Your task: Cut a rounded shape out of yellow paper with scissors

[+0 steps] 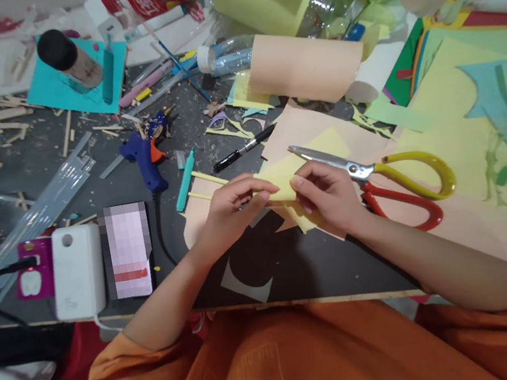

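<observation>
A small piece of yellow paper [285, 190] is stretched between my two hands above the table. My left hand [242, 208] pinches its left end between thumb and fingers. On the right end, my right hand [327, 194] grips it with thumb and curled fingers. Scissors [362, 173] with one yellow and one red handle lie just beyond and right of my right hand, blades pointing left. Beneath my hands are sheets of peach paper [294, 128] and yellow scraps. Thin pale-yellow sticks [210, 178] lie behind my left hand, next to a teal marker [185, 182].
A blue glue gun [146, 159] lies left of the marker, its cord running to the front edge. A phone [128, 250] and a white power bank [77, 271] sit at front left. A black pen [244, 148] and a peach-wrapped bottle [305, 64] lie farther back.
</observation>
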`<state>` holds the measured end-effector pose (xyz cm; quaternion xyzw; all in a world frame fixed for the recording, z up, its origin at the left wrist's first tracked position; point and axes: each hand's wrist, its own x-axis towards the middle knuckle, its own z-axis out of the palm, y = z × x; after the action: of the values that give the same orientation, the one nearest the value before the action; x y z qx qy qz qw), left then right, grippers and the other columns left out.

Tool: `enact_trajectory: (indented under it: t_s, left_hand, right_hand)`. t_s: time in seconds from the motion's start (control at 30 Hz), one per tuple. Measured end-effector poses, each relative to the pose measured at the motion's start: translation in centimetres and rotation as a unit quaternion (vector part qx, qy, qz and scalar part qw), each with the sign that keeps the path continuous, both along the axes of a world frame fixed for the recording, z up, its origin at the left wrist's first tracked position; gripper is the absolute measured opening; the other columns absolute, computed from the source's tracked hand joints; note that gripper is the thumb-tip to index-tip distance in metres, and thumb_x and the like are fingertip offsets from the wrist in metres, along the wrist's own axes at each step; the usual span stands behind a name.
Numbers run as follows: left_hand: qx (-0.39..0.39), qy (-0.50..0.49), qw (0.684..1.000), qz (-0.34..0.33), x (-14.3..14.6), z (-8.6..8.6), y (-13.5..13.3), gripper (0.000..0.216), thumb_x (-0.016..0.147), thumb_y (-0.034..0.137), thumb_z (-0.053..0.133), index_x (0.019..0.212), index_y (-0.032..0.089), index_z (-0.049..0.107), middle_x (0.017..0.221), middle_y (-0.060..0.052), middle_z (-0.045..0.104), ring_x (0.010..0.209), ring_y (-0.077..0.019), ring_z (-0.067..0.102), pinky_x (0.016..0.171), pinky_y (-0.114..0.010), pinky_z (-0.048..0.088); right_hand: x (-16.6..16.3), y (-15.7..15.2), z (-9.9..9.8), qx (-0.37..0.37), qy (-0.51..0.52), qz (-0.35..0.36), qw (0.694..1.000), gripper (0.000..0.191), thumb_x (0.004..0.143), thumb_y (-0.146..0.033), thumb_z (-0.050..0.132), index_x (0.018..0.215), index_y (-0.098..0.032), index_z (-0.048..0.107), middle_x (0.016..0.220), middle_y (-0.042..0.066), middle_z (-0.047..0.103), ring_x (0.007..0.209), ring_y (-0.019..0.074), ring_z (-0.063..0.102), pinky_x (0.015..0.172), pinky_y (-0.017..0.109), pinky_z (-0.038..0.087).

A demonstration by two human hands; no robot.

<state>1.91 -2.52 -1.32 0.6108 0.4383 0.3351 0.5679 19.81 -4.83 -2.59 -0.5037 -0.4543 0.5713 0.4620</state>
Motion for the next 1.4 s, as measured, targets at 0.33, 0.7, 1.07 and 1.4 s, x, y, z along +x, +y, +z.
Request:
enact_trajectory:
  t_s: [0.33, 0.7, 1.07, 1.4]
  left_hand:
    - [-0.026, -0.012, 0.996, 0.08, 0.2, -0.7, -0.2, 0.012, 0.074, 0.022, 0.069, 0.085, 0.018, 0.074, 0.089, -0.003, 0.07, 0.081, -0.0121, 0.065, 0.072, -0.021, 0.052]
    - [0.026, 0.032, 0.994, 0.104, 0.3, -0.5, -0.4, 0.008, 0.078, 0.02, 0.068, 0.08, 0.019, 0.075, 0.08, -0.002, 0.073, 0.072, -0.0114, 0.066, 0.064, -0.019, 0.051]
    - [-0.041, -0.014, 0.988, 0.145, 1.0, -0.8, -0.5, 0.011, 0.073, 0.024, 0.071, 0.08, 0.017, 0.076, 0.079, -0.001, 0.072, 0.06, -0.0079, 0.065, 0.059, -0.018, 0.057]
    - [0.008, -0.042, 0.986, 0.159, 1.0, -0.7, -0.5, 0.007, 0.069, 0.014, 0.067, 0.07, 0.017, 0.073, 0.068, 0.003, 0.064, 0.052, -0.0038, 0.059, 0.051, -0.013, 0.051]
  right_hand:
    - [0.2, 0.2, -0.2, -0.003, 0.002, 0.003, 1.0, 0.04, 0.077, -0.055, 0.068, 0.064, -0.02, 0.055, 0.051, -0.005, 0.055, 0.038, 0.0056, 0.046, 0.039, 0.02, 0.036]
    - [0.2, 0.1, -0.3, -0.001, 0.0, -0.032, 0.999, 0.042, 0.072, -0.06, 0.07, 0.064, -0.021, 0.056, 0.047, -0.006, 0.05, 0.039, 0.0072, 0.044, 0.041, 0.023, 0.036]
    - [0.2, -0.1, -0.7, 0.047, -0.033, -0.077, 0.995, 0.034, 0.077, -0.051, 0.07, 0.063, -0.023, 0.058, 0.046, -0.006, 0.049, 0.039, 0.0086, 0.043, 0.042, 0.026, 0.036]
    - [0.2, -0.2, -1.0, 0.094, -0.038, -0.073, 0.992, 0.034, 0.079, -0.05, 0.068, 0.065, -0.021, 0.058, 0.045, -0.007, 0.05, 0.037, 0.007, 0.045, 0.039, 0.022, 0.037]
